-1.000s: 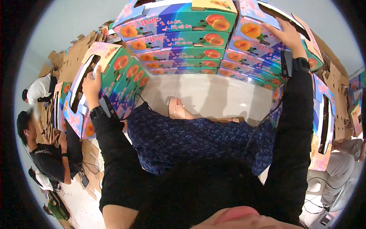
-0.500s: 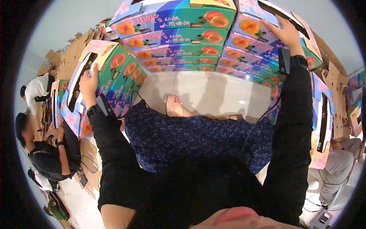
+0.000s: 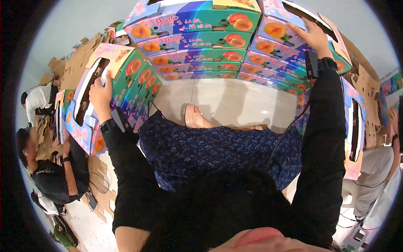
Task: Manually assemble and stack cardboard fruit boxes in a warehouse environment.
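My left hand (image 3: 100, 95) rests on the top of a fruit carton (image 3: 131, 84) at the left, its fingers lying beside the long cut-out slot. That carton tops a stack with peach pictures on green and purple sides. My right hand (image 3: 314, 38) is spread over the top and front edge of another carton (image 3: 289, 40) at the far right, fingers apart, beside its dark slot. Between them stands a third stack of the same cartons (image 3: 197, 23), touched by neither hand. Both hands hold nothing that I can see.
Another slotted carton (image 3: 354, 126) stands close by my right arm. Flattened brown cardboard (image 3: 79, 63) is piled behind the left stack. A co-worker in black (image 3: 54, 178) sits at the left; a person in grey trousers (image 3: 373, 176) is at the right. A tiled floor (image 3: 214, 98) lies between the stacks.
My left hand has slid slightly along the carton top, its fingers shifting at the slot. My right hand stays on its carton. At the far right, the other person's arm has come up.
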Motion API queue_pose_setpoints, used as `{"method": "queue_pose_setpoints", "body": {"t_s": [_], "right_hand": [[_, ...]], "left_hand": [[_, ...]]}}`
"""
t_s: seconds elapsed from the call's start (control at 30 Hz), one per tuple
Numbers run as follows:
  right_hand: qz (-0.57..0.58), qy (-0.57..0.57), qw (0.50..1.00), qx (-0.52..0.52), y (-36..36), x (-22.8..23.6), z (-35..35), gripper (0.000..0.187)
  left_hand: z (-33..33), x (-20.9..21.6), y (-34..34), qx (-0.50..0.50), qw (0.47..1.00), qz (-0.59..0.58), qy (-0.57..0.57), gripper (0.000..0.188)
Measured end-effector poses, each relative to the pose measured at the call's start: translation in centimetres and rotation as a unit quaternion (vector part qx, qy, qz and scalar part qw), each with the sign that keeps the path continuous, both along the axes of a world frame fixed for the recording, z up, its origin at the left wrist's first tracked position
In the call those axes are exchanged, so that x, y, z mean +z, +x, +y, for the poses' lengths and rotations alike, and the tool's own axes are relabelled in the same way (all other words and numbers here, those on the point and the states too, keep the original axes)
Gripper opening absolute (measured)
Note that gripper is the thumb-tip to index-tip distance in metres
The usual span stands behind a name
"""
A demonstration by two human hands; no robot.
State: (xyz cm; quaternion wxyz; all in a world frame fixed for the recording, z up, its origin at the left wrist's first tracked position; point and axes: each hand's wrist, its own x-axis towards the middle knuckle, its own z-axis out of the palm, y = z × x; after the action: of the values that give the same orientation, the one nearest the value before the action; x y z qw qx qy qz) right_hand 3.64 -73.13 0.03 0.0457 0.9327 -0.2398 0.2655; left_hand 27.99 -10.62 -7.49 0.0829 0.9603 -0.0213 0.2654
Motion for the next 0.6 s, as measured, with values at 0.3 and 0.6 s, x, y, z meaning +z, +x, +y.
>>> {"method": "queue_pose_setpoints", "body": {"t_s": [0.3,0.6], "right_hand": [[0.006,0.015,1.0,0.012,-0.3,0.1,-1.1,0.1],[0.014,0.007,1.0,0.005,-0.5,0.1,-0.9,0.087]], "left_hand": [[-2.4,-0.8,-1.8,-0.016,0.993,-0.112,0.028,0.062],[0.7,0.7,2.1,0.004,0.996,0.082,-0.035,0.079]]}}
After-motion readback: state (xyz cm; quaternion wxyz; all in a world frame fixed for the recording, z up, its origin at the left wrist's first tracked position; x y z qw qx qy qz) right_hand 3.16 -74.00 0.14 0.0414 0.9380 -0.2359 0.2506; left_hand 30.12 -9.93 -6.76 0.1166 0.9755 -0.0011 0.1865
